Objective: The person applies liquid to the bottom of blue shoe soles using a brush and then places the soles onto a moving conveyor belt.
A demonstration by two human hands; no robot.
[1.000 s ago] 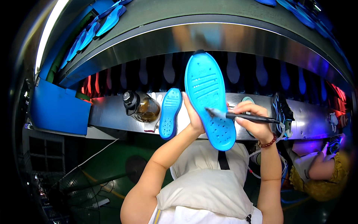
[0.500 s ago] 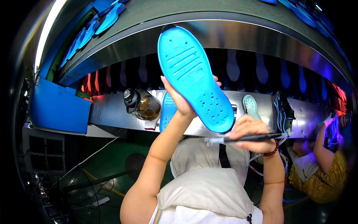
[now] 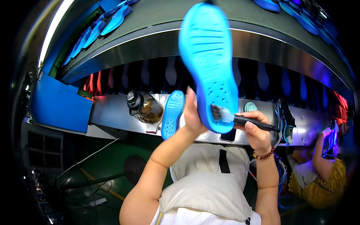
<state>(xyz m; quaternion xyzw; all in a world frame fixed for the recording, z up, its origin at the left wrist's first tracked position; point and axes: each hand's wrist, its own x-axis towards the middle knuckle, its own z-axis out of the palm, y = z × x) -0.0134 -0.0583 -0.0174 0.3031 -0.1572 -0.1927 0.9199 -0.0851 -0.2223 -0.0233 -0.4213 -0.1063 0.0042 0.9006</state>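
Observation:
A bright blue shoe sole [image 3: 208, 56], with grooves across its forward part and small holes at the near end, is held up in front of me. My left hand [image 3: 195, 120] grips its near left edge, the fingers hidden behind it. Between the fingers of my right hand [image 3: 258, 135] is a brush [image 3: 255, 123] with a black handle and a pale, translucent section. Its dark bristles rest against the holed end of the sole. A second blue sole [image 3: 173, 116] lies on the metal bench to the left of my left hand.
A dark-lidded bottle [image 3: 144, 107] of brown liquid stands on the bench [image 3: 108, 112]. To the right are a green sole piece [image 3: 250, 107] and a black shoe [image 3: 284, 122]. Beyond runs a conveyor [image 3: 157, 17] with blue soles [image 3: 116, 19]. A co-worker [image 3: 318, 168] sits at right.
The held sole has moved farther away and to the right, uncovering the second sole. The brush has swung up, and its bristles have come onto the held sole.

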